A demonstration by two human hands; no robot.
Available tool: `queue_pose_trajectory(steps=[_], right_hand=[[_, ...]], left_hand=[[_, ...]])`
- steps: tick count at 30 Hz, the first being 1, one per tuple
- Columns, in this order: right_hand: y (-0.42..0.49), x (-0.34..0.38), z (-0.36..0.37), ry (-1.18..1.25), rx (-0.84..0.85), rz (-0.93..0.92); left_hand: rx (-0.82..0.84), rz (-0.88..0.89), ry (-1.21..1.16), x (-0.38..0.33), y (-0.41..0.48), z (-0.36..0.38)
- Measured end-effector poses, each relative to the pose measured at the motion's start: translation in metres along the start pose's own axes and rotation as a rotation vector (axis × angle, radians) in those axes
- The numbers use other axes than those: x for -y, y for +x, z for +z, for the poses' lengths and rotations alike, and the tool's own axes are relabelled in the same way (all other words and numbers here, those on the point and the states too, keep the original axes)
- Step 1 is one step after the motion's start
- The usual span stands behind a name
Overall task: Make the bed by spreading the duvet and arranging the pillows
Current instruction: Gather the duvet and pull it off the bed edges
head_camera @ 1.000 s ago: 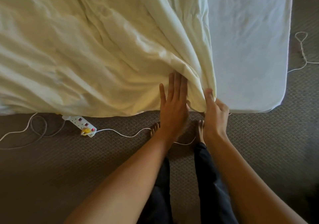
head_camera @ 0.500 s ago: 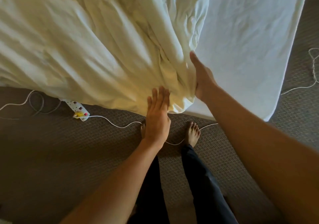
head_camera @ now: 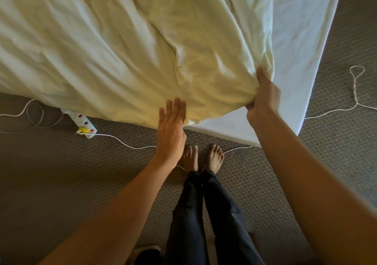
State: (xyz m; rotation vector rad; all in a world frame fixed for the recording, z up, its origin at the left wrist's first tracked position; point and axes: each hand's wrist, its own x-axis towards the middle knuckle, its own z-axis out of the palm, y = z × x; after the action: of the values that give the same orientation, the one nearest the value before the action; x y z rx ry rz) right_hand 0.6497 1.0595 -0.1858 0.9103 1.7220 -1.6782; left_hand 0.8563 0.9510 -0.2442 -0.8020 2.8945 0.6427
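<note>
At the far left a power strip (head_camera: 84, 124) lies on the carpet (head_camera: 61, 172) just beside the near edge of the bed, partly under the overhang of the duvet (head_camera: 122, 50). The cream duvet covers the left and middle of the bed, creased and hanging over the near side.

The left hand (head_camera: 171, 130) is flat, fingers straight and together, touching the duvet's near edge. It has stayed at about the same spot on that edge over the last second. Just right of it, the person's bare feet (head_camera: 204, 158) stand on the carpet near the bed.

The main change is further right. The right hand (head_camera: 263, 99) grips a bunch of the duvet's near right corner, thumb on top and fingers curled under the cloth. A second ago this hand was just beside the left one with the corner gathered between them. Now the two hands are well apart and the corner has been carried to the right.

Less of the white sheet (head_camera: 295, 40) shows than before, but a strip along the right side is still bare. So the spreading appears under way, not done. No pillows are in view. A thin cord (head_camera: 356, 85) lies looped on the carpet at the far right.
</note>
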Motion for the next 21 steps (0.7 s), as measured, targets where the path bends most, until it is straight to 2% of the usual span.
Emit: queue_pose_trajectory(steps=[3, 6, 8, 12, 15, 18, 21], right_hand=[[-0.008, -0.020, -0.026, 0.031, -0.085, 0.044], [-0.019, -0.044, -0.042, 0.047, -0.140, 0.101], [-0.028, -0.056, -0.046, 0.038, -0.155, 0.119], [-0.046, -0.066, -0.049, 0.013, -0.078, 0.083], [-0.049, -0.063, -0.052, -0.037, -0.010, 0.030], [-0.037, -0.056, -0.058, -0.124, 0.033, -0.004], [-0.016, -0.050, -0.067, -0.180, 0.090, 0.020]], left_hand=[[0.017, 0.046, 0.090, -0.013, -0.002, 0.001], [0.075, 0.289, 0.152, -0.044, -0.011, 0.007], [0.089, 0.360, 0.200, -0.062, -0.012, 0.012], [0.019, 0.333, 0.166, -0.073, 0.016, 0.018], [-0.033, 0.377, 0.040, -0.074, 0.041, 0.019], [0.038, 0.364, -0.138, -0.077, 0.039, 0.018], [0.091, 0.333, -0.173, -0.078, 0.017, 0.023]])
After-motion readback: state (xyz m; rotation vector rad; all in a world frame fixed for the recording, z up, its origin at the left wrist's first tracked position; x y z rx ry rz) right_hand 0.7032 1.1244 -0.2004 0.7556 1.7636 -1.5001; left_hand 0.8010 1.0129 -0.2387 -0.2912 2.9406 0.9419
